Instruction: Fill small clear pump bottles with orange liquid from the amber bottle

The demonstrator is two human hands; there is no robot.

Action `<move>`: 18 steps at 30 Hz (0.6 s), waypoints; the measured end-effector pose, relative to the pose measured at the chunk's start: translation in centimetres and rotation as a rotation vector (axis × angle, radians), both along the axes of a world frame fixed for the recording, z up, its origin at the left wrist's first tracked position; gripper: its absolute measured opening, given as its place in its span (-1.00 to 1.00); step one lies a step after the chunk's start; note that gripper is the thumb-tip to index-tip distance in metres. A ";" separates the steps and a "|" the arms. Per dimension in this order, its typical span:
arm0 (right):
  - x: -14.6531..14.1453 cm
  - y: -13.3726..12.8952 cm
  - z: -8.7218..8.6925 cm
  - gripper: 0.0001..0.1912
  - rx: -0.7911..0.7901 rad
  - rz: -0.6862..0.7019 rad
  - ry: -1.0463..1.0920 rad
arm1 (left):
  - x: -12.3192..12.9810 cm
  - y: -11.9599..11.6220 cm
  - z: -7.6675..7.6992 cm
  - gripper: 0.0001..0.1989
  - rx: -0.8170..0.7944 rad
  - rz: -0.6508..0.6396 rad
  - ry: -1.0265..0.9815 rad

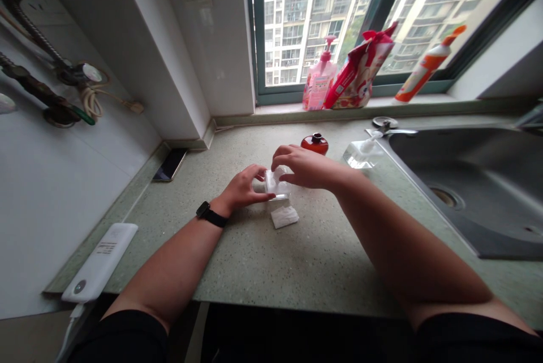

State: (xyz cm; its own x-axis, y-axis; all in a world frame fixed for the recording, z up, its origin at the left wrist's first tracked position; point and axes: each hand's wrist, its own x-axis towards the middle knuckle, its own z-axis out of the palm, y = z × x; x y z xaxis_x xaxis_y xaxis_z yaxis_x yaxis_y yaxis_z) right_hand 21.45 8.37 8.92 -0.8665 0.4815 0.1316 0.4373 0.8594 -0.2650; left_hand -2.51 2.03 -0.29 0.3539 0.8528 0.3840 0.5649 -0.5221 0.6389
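A small clear box (279, 198) with white, soft-looking contents stands on the counter. My left hand (246, 186) holds it from the left, thumb at the near side and fingertips at the far side; a black watch is on that wrist. From the right, my right hand (299, 166) reaches over the top of the box. Its fingers are curled down around the white contents, and what they pinch is hard to make out. Just in front of the box lies a folded white tissue (284, 216). Behind my right hand sits a dark red bottle (314, 144) with its neck uncovered.
A clear pump bottle (361, 154) stands by the steel sink (477, 241) on the right. The phone (170, 164) and a white power bank (100, 261) with a cable lie on the left. On the windowsill are a pink pump bottle (319, 85), a red bag (360, 72) and an orange-white bottle (424, 72).
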 end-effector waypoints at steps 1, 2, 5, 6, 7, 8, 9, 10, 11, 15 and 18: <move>-0.1 -0.1 0.0 -0.74 0.013 -0.008 -0.010 | 0.0 0.0 0.0 -0.39 0.005 -0.002 0.001; -0.3 -0.3 0.0 -0.76 0.031 -0.018 -0.023 | 0.0 0.1 -0.1 -0.39 0.011 -0.003 0.002; -0.8 -0.7 0.0 -0.76 0.101 -0.076 -0.080 | -0.1 0.1 -0.2 -0.40 0.032 -0.001 0.012; -1.0 -0.9 0.0 -0.72 0.123 -0.105 -0.100 | -0.1 0.1 -0.2 -0.40 0.038 0.002 0.015; -1.1 -1.0 -0.1 -0.66 0.139 -0.133 -0.116 | -0.1 0.1 -0.2 -0.40 0.042 0.004 0.019; -1.2 -1.0 -0.2 -0.62 0.148 -0.156 -0.126 | -0.1 0.0 -0.2 -0.40 0.043 0.006 0.021; -1.3 -1.0 -0.3 -0.59 0.149 -0.172 -0.124 | -0.1 0.0 -0.2 -0.40 0.042 0.005 0.020; -1.2 -0.9 -0.3 -0.57 0.145 -0.178 -0.108 | -0.1 0.0 -0.1 -0.40 0.039 0.003 0.016; -1.1 -0.9 -0.4 -0.55 0.138 -0.174 -0.081 | -0.1 0.0 -0.1 -0.40 0.036 0.000 0.012; -0.3 -0.5 -0.3 -0.39 0.091 -0.067 0.028 | -0.1 0.0 -0.1 -0.39 0.026 0.001 0.005; 0.2 -0.4 0.0 -0.50 0.063 0.015 0.031 | -0.1 0.1 0.0 -0.40 0.029 -0.003 0.005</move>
